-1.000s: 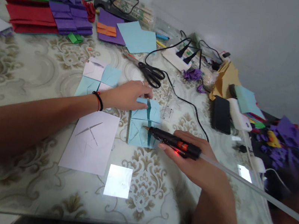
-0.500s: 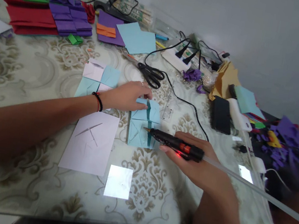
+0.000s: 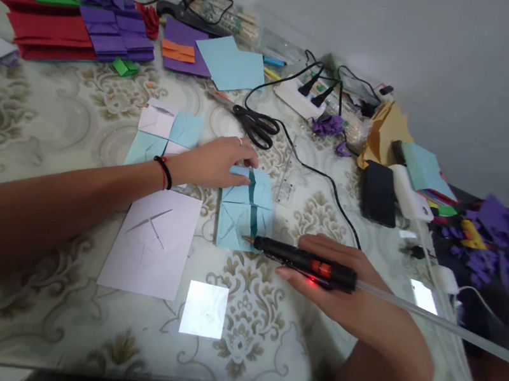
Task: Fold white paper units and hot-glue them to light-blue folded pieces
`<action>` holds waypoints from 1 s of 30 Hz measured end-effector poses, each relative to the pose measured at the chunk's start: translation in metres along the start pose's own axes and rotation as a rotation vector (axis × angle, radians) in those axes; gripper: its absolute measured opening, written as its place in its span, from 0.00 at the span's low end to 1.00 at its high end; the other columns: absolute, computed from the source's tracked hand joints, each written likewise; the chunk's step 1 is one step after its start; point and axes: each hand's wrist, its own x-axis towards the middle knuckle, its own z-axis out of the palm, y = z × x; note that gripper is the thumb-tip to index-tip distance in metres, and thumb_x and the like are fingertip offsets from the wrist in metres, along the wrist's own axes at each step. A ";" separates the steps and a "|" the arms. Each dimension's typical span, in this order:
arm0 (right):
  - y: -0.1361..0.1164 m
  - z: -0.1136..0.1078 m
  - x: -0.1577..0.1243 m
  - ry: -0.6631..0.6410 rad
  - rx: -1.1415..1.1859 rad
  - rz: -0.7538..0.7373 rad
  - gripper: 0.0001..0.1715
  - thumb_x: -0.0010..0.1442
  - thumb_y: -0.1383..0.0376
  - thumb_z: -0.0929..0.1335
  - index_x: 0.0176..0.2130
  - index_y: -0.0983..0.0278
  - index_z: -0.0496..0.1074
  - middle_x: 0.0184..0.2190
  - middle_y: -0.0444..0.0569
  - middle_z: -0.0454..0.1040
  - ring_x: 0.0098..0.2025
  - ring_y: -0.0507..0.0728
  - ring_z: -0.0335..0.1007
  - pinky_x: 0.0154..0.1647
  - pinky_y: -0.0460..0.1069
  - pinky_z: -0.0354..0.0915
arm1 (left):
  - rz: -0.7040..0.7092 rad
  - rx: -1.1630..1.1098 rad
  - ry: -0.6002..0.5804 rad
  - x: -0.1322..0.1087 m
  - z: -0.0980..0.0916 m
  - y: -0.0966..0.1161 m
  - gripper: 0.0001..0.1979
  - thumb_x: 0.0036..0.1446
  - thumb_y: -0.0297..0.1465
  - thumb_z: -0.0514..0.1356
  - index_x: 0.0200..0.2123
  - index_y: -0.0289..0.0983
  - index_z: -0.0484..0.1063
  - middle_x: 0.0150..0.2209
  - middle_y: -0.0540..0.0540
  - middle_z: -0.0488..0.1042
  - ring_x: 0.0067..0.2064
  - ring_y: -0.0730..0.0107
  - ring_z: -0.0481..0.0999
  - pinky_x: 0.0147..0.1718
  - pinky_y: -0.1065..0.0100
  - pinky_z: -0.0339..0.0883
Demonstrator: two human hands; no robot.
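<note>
A light blue folded paper piece with a dark green strip down it lies on the patterned table. At its far left corner, my left hand grips the paper, thumb near the strip and the other fingers curled. My right hand is wrapped round a black hot glue gun, its red light lit and a clear glue stick out of the back. The nozzle points left, over the near part of the paper beside the strip; I cannot tell whether it touches.
Left of the paper are a white folded sheet and joined white and blue squares. Black-handled scissors, a clear ruler and a power strip with cables lie beyond. Coloured folded papers fill the back left; a phone lies right.
My right hand has drawn the glue gun toward me, so its nozzle is nearer the blue paper's near edge. My left hand stays at the far corner.
</note>
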 end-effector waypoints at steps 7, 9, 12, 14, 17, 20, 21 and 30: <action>0.005 0.000 -0.005 -0.010 -0.006 -0.007 0.22 0.62 0.46 0.73 0.30 0.59 0.74 0.29 0.49 0.78 0.33 0.60 0.77 0.36 0.53 0.73 | 0.010 0.000 0.008 0.000 0.001 -0.001 0.15 0.61 0.34 0.64 0.50 0.34 0.77 0.49 0.38 0.78 0.49 0.55 0.77 0.49 0.58 0.67; 0.005 -0.001 -0.004 -0.052 0.016 -0.011 0.22 0.63 0.47 0.72 0.28 0.59 0.72 0.26 0.47 0.75 0.31 0.58 0.75 0.33 0.52 0.72 | 0.010 0.004 0.007 0.000 0.001 -0.001 0.15 0.61 0.34 0.64 0.49 0.35 0.77 0.48 0.39 0.78 0.48 0.56 0.77 0.48 0.59 0.67; 0.001 -0.006 0.001 -0.123 0.051 -0.021 0.23 0.65 0.51 0.72 0.26 0.60 0.68 0.23 0.44 0.70 0.26 0.54 0.69 0.28 0.49 0.66 | 0.017 0.007 0.007 0.000 0.001 -0.001 0.15 0.61 0.34 0.64 0.49 0.35 0.77 0.48 0.39 0.78 0.48 0.56 0.77 0.48 0.60 0.68; -0.002 -0.008 0.004 -0.149 0.077 -0.029 0.22 0.66 0.53 0.71 0.26 0.60 0.67 0.22 0.42 0.68 0.24 0.53 0.66 0.26 0.48 0.63 | 0.021 0.007 0.010 0.000 0.001 -0.002 0.15 0.61 0.34 0.64 0.49 0.35 0.77 0.48 0.38 0.78 0.48 0.55 0.77 0.49 0.59 0.68; -0.003 -0.010 0.006 -0.156 0.107 -0.038 0.21 0.67 0.53 0.71 0.27 0.61 0.68 0.23 0.42 0.66 0.24 0.52 0.64 0.25 0.48 0.62 | 0.022 0.003 0.015 0.000 0.002 -0.003 0.15 0.61 0.35 0.64 0.49 0.35 0.77 0.48 0.38 0.78 0.49 0.55 0.77 0.49 0.58 0.68; -0.003 -0.008 0.006 -0.139 0.113 -0.051 0.19 0.67 0.54 0.71 0.29 0.61 0.70 0.24 0.43 0.68 0.25 0.52 0.64 0.26 0.48 0.62 | 0.022 -0.002 0.016 0.000 0.002 -0.003 0.15 0.60 0.34 0.64 0.49 0.35 0.77 0.48 0.39 0.78 0.48 0.55 0.77 0.49 0.58 0.68; -0.003 -0.008 0.006 -0.134 0.116 -0.054 0.19 0.67 0.54 0.71 0.29 0.61 0.70 0.24 0.43 0.68 0.25 0.52 0.65 0.27 0.48 0.62 | 0.023 -0.002 0.017 0.000 0.002 -0.004 0.15 0.60 0.34 0.64 0.49 0.35 0.77 0.48 0.39 0.78 0.48 0.55 0.77 0.49 0.58 0.68; -0.005 -0.005 0.006 -0.100 0.131 -0.034 0.18 0.67 0.54 0.71 0.30 0.61 0.69 0.25 0.43 0.69 0.26 0.53 0.66 0.27 0.48 0.61 | 0.016 0.007 0.010 0.001 0.001 -0.002 0.15 0.60 0.34 0.64 0.49 0.35 0.77 0.48 0.39 0.78 0.49 0.55 0.77 0.49 0.59 0.68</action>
